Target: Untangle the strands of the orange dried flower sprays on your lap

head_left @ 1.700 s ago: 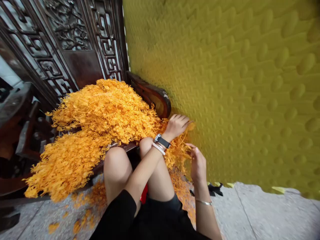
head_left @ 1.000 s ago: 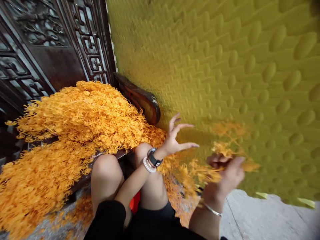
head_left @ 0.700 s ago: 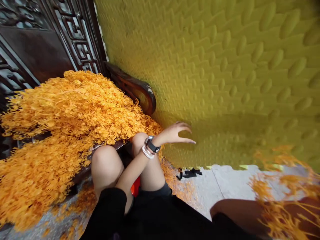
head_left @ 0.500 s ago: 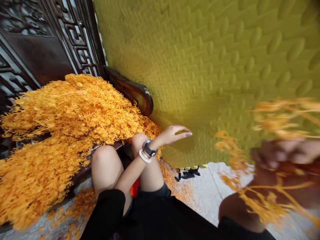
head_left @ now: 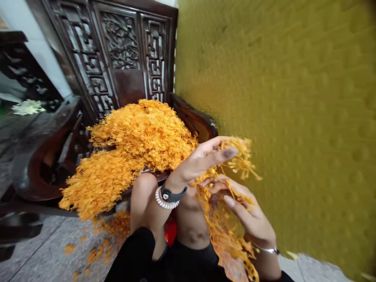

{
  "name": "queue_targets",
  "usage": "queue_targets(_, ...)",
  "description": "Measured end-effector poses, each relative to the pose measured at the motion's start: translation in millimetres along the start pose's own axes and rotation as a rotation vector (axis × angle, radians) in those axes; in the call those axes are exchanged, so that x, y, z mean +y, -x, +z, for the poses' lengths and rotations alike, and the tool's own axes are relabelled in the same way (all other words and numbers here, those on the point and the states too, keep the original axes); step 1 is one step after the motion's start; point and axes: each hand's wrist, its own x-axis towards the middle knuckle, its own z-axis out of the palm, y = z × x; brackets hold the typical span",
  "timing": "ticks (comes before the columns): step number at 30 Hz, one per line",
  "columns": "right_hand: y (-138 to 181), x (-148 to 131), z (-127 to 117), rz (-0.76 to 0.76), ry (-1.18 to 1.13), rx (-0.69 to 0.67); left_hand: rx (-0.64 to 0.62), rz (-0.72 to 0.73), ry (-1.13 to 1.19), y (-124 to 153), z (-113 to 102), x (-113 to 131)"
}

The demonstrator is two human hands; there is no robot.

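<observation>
Your left hand (head_left: 202, 158) sits just right of the frame's centre with its fingers stretched long and loosely spread, the fingertips (head_left: 230, 152) resting against the upper tuft of an orange sprig (head_left: 235, 164); whether they pinch it or only touch it cannot be told through the blur. Below and slightly right, your right hand (head_left: 249, 215) is cupped palm-up, fingers half curled and apart, with the sprig's thin stems running across the palm and trailing down toward the bottom edge of the frame. The two hands are close together, the left above the right, with the sprig between them.

On the left wrist you wear a dark watch (head_left: 173, 194) and a pearl bracelet (head_left: 163, 201) (touching each other); a thin bangle (head_left: 266, 248) circles the right wrist.

Behind the hands, centre-left, a big heap of the same orange sprigs (head_left: 132, 145) lies across the seat of a dark carved wooden bench (head_left: 123, 51), spilling over its front edge. Loose orange bits (head_left: 88, 254) dot the grey floor at lower left. Your bare knees (head_left: 145, 188) sit below the heap. A textured yellow wall (head_left: 293, 98) fills the right half.
</observation>
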Motion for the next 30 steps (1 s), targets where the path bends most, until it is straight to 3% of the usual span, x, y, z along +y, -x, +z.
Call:
queue_targets(4, -33.9, 10.3, 7.6, -0.132, -0.020, -0.072, 0.165, 0.088, -0.169, 7.1, -14.6, 26.8)
queue_targets(8, -69.3, 6.2, 18.0, -0.253, -0.215, 0.223, 0.307, 0.319, -0.453, 8.4, -25.0, 52.2)
queue_targets(11, -99.5, -15.0, 25.2, -0.302, -0.131, 0.457, 0.399, 0.400, -0.629, 11.5, -31.6, 65.9)
queue_targets(13, -119.0, -30.4, 31.7, -0.307, -0.097, 0.483, 0.491, 0.427, -0.683, 17.8, -36.8, 69.8)
queue_targets(18, -151.3, -44.8, 63.7, -0.338, -0.277, 0.264, 0.537, 0.383, -0.670, 41.3, -58.1, 65.4)
queue_targets(24, -162.2, -29.3, 94.7, -0.323, -0.437, 0.477, 0.615, 0.387, -0.556, 53.6, -89.7, 58.9)
queue_targets(30, -164.7, -16.4, 87.6, -0.300, -0.324, 0.447, 0.692, 0.182, -0.724, 52.1, -89.6, 53.0)
